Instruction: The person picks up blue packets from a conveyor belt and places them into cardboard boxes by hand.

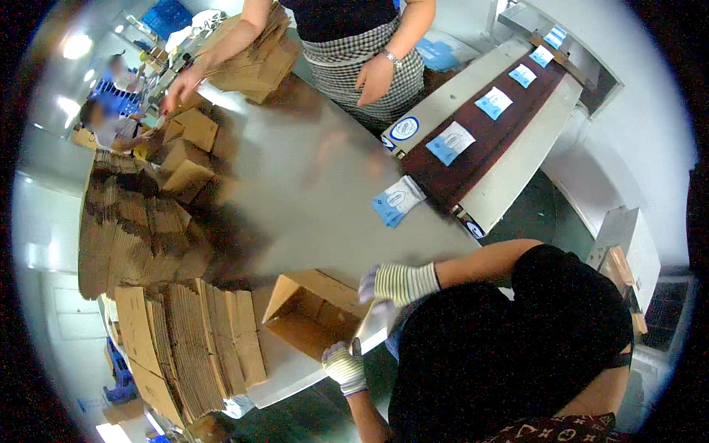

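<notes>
An open cardboard box (303, 328) lies tilted at the table's near edge, its inside showing. My left hand (345, 368), in a striped glove, grips the box's near corner. My right hand (402, 285), gloved the same way, is at the box's upper right edge; its fingers are slightly blurred, look apart and hold nothing I can see. Beyond it, a blue-and-white packet (399, 200) lies on the table at the end of a dark conveyor belt (476, 166). Similar packets (450, 143) sit in a row along the belt.
Stacks of flat cardboard (196, 347) line the left of the grey table (295, 214), with opened boxes (188, 166) behind. Across the table stands a co-worker in a checked apron (362, 70), one arm reaching toward the boxes. Two more people are at the far left.
</notes>
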The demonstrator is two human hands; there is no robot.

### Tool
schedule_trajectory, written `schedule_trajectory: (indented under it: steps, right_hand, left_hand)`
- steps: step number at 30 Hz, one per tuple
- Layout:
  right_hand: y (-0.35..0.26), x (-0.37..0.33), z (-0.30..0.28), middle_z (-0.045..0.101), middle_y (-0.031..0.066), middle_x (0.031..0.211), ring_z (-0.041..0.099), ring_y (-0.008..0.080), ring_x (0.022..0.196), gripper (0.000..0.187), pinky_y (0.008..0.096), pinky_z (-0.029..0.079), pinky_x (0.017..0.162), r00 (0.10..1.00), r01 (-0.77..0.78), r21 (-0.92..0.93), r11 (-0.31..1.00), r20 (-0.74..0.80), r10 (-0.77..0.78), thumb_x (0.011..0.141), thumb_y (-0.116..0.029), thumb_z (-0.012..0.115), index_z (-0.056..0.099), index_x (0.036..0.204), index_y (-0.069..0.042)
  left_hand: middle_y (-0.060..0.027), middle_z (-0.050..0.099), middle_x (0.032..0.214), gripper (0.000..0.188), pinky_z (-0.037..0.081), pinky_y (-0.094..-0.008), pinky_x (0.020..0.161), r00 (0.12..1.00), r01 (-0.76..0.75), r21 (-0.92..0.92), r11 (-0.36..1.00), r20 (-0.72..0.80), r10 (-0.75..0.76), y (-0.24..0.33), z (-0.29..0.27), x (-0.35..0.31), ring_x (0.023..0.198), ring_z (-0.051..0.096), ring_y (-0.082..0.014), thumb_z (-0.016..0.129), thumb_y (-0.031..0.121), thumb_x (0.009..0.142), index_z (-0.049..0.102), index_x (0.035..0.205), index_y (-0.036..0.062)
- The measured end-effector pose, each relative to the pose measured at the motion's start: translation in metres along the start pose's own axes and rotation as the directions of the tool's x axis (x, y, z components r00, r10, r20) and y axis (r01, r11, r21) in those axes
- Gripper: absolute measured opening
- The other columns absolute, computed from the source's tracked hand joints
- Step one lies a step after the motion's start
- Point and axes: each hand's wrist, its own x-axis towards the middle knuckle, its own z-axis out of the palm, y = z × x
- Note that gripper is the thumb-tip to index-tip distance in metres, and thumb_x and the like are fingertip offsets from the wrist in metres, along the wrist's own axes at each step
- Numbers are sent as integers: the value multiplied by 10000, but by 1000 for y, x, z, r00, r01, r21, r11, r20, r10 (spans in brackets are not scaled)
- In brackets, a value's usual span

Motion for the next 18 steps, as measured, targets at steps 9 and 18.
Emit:
schedule_trajectory:
  steps: [9, 18]
  right_hand:
    - [110, -36, -110, 615, 134, 876, 578, 314, 828, 335, 438, 461, 716, 884, -311, -457, 833, 183, 430, 801, -397, 555, 622, 906, -86]
    - [202, -22, -125, 618, 170, 906, 586, 340, 836, 323, 432, 465, 775, 729, -447, -635, 630, 150, 668, 719, -270, 635, 622, 952, -46]
  left_hand:
    - [-108, 599, 767, 245, 448, -418, 673, 930, -56, 71, 996, 367, 27, 4, -17, 14, 691, 582, -294, 603, 321, 776, 608, 768, 76]
    - [-108, 573, 697, 209, 446, -414, 621, 984, -91, 3, 996, 151, 90, -11, 10, 14, 626, 563, -298, 617, 282, 752, 577, 696, 84]
